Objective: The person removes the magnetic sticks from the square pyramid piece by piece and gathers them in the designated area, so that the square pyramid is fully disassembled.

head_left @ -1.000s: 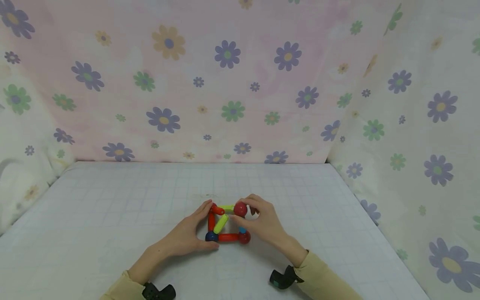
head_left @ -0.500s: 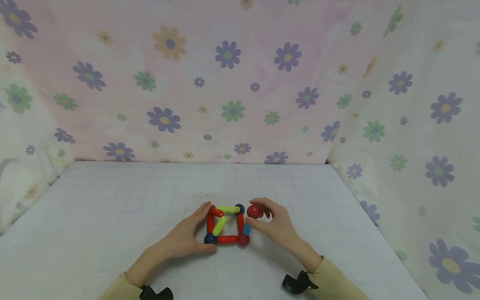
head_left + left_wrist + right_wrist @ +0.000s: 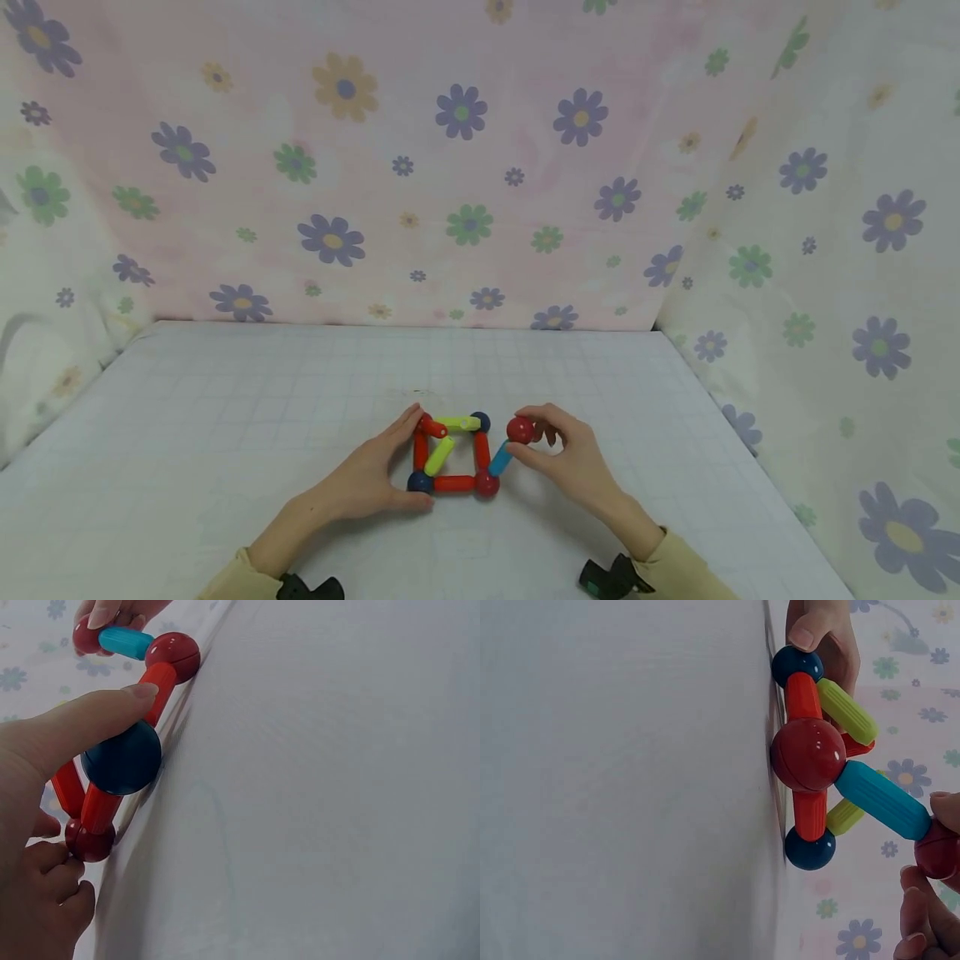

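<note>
We observed both hands at a square frame [image 3: 454, 484] of rods and balls, which lay on the white table [image 3: 465, 550] between them. The left hand [image 3: 363, 477] gripped the frame's left side, thumb at the dark blue ball [image 3: 421, 482] nearest the body, fingers reaching to the far red ball [image 3: 425, 421]. The right hand [image 3: 577, 457] pinched a loose-side red ball [image 3: 521, 430] between thumb and fingers, beyond the frame's right edge. We noted a blue rod [image 3: 882, 799] running from that ball down to the red corner ball [image 3: 487, 484] on the right hand's near side; it slanted outward and touched both. A second dark blue ball [image 3: 482, 422] formed the far corner on the right hand's side, joined by a yellow-green rod [image 3: 455, 423] toward the left fingertips. We saw another yellow-green stick [image 3: 439, 457] rising from the ball under the left thumb, and a short red rod [image 3: 432, 427] leaning inward beside the left fingers. Behind the hands hung a flowered cloth [image 3: 405, 250].
</note>
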`<state>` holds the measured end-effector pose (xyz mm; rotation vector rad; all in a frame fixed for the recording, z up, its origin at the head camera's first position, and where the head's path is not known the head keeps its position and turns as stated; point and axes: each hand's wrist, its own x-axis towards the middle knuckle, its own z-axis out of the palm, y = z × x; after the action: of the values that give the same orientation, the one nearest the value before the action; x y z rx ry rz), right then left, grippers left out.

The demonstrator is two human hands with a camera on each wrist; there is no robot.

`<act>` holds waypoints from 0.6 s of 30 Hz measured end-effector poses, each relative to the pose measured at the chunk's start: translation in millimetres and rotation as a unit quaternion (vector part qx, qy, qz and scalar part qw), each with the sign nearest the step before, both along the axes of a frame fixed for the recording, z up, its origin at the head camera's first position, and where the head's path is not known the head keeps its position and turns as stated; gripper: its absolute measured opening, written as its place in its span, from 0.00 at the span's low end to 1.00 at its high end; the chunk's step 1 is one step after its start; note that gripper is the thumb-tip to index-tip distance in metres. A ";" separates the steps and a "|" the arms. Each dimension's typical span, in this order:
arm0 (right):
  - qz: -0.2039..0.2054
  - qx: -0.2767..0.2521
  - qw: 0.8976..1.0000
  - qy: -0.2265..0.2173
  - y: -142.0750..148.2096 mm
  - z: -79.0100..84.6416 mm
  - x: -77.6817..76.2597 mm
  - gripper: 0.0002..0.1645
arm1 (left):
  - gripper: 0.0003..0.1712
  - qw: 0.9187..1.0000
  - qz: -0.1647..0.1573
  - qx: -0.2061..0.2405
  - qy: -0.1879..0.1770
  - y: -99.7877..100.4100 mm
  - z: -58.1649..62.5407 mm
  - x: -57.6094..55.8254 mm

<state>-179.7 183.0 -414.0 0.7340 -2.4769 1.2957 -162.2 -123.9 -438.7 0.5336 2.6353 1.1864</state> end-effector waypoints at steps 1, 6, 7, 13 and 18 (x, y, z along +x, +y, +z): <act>0.002 -0.002 1.000 0.005 0.1 0.4 0.2 0.24 | 0.67 1.000 0.001 0.001 -0.002 0.0 0.7 0.1; 0.009 -0.009 1.000 0.014 1.4 0.5 -0.5 0.23 | 0.67 1.000 0.001 0.007 -0.010 -1.2 2.6 0.8; 0.009 -0.008 1.000 0.012 2.1 -0.1 -1.0 0.22 | 0.67 1.000 0.002 0.007 -0.011 -1.5 2.7 0.7; -0.001 -0.008 1.000 -0.015 8.9 -9.3 -6.6 0.21 | 0.68 1.000 0.008 0.014 -0.012 -1.8 2.1 -0.6; -0.008 -0.007 0.999 -0.044 13.6 -12.9 -9.3 0.19 | 0.68 1.000 0.007 0.017 -0.013 -1.0 1.2 -0.9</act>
<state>-188.9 196.6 -426.9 0.6667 -2.5333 1.3675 -163.1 -124.9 -437.5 0.5032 2.6049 1.2353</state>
